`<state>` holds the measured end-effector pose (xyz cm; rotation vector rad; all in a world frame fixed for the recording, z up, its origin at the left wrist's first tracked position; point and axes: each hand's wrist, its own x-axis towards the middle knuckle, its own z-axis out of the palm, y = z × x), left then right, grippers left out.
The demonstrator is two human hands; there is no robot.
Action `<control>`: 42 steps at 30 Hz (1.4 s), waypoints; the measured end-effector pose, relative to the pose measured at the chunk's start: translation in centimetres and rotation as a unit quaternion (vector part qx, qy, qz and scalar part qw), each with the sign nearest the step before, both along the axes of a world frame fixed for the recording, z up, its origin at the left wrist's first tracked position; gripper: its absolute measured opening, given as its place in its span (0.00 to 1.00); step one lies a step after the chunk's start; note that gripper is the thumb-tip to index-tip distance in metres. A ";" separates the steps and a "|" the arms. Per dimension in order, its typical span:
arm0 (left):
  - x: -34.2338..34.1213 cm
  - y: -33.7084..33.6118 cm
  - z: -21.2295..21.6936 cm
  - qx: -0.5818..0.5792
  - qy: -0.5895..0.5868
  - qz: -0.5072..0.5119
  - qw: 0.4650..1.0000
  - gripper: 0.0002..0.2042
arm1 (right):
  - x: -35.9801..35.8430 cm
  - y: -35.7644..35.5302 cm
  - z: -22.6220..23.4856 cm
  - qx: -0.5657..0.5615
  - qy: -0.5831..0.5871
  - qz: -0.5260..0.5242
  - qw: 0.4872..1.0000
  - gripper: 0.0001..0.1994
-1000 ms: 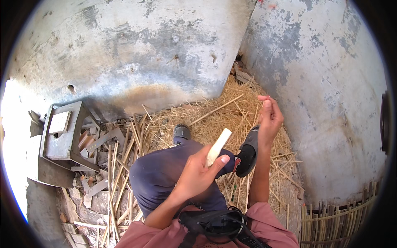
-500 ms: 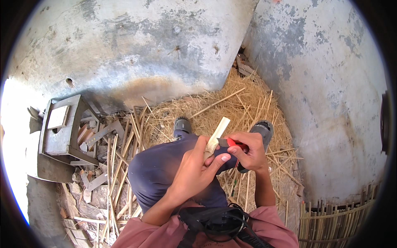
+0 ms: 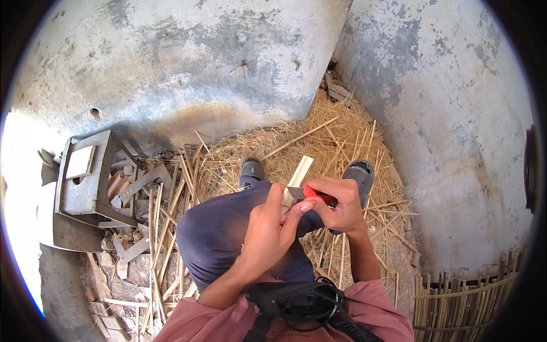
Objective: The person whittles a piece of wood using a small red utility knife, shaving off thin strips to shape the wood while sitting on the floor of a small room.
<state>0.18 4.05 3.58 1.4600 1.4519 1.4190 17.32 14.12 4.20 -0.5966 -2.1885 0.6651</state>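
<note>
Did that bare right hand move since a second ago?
Yes: against the peeling grey-white wall on the right, the bare right hand has moved left and lower in view, toward the pale wooden strip.

Left hand (image 3: 265,228) gripped pale wood piece (image 3: 302,169) near centre, free end aimed at 1 o'clock. Right hand (image 3: 340,204), at left hand's 2 o'clock, held red-handled knife (image 3: 311,191), blade against wood. Straw (image 3: 327,114) spread toward 1 o'clock; loose sticks (image 3: 152,228) lay at 8, grey box (image 3: 80,196) at 9, slatted panel (image 3: 464,302) at 4.
</note>
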 end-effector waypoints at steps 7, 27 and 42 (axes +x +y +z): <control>-0.3 0.1 0.7 -0.016 0.002 -0.006 1.000 0.16 | -0.7 -0.3 -0.6 0.010 0.005 -0.030 0.999 0.15; -0.4 0.8 0.9 -0.011 -0.073 0.004 0.997 0.11 | -2.7 -0.6 -1.3 0.169 0.055 -0.146 0.973 0.13; -1.3 1.3 0.4 -0.006 -0.077 0.003 0.997 0.12 | -3.9 0.6 -1.8 0.183 0.107 -0.183 0.960 0.14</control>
